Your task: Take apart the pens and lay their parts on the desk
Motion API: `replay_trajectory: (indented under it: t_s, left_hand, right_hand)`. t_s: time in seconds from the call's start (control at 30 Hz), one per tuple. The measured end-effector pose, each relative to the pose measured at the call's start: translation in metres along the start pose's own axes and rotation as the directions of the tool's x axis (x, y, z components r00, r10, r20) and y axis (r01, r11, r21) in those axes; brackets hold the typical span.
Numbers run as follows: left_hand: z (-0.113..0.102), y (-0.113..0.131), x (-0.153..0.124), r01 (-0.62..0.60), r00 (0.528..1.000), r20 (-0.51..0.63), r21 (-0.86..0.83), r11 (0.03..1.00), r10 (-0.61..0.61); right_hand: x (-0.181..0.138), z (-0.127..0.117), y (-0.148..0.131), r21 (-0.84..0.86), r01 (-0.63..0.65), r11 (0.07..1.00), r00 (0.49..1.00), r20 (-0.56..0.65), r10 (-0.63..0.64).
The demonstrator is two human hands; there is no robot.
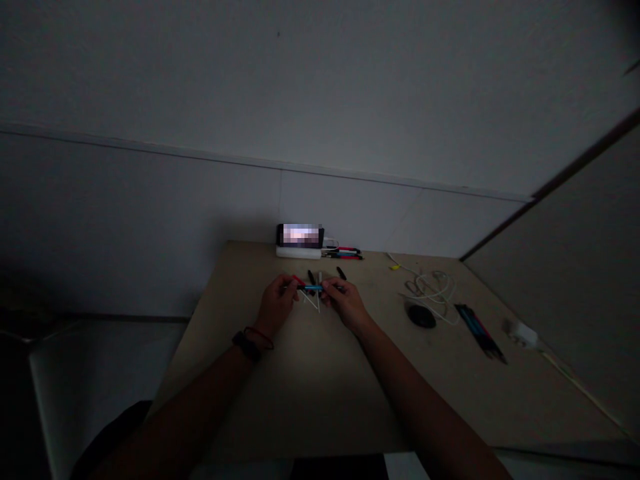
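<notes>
My left hand (pixel 277 303) and my right hand (pixel 345 301) are both closed on the ends of a blue pen (pixel 313 287), held level just above the table (pixel 310 373). The left fingers pinch its left end, the right fingers its right end. Under and around the pen lie loose pen parts: a red piece (pixel 299 280), two black pieces (pixel 311 276) (pixel 341 273) and thin white refills (pixel 311 301). A dark band sits on my left wrist. The room is dim.
A phone (pixel 300 235) with a lit screen stands on a white power bank (pixel 299 252) at the table's back edge, red and black pens (pixel 345 253) beside it. To the right lie white cables (pixel 433 290), a black mouse (pixel 421 315), several pens (pixel 481 331) and a white charger (pixel 520 332).
</notes>
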State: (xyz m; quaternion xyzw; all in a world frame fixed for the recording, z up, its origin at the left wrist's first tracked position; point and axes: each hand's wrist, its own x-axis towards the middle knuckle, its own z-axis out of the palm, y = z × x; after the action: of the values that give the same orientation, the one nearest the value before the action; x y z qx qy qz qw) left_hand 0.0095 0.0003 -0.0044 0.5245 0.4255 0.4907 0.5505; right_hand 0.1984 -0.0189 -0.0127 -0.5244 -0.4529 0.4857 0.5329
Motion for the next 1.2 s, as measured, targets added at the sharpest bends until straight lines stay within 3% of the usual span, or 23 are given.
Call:
replay_trajectory:
  t_s: [1.2]
  left_hand:
    - [-0.0002, -0.0026, 0.002, 0.032, 0.999, 0.018, -0.033, 0.999, -0.031]
  right_hand:
    - [-0.0002, 0.002, -0.0024, 0.152, -0.047, 0.987, 0.998, -0.027, 0.051]
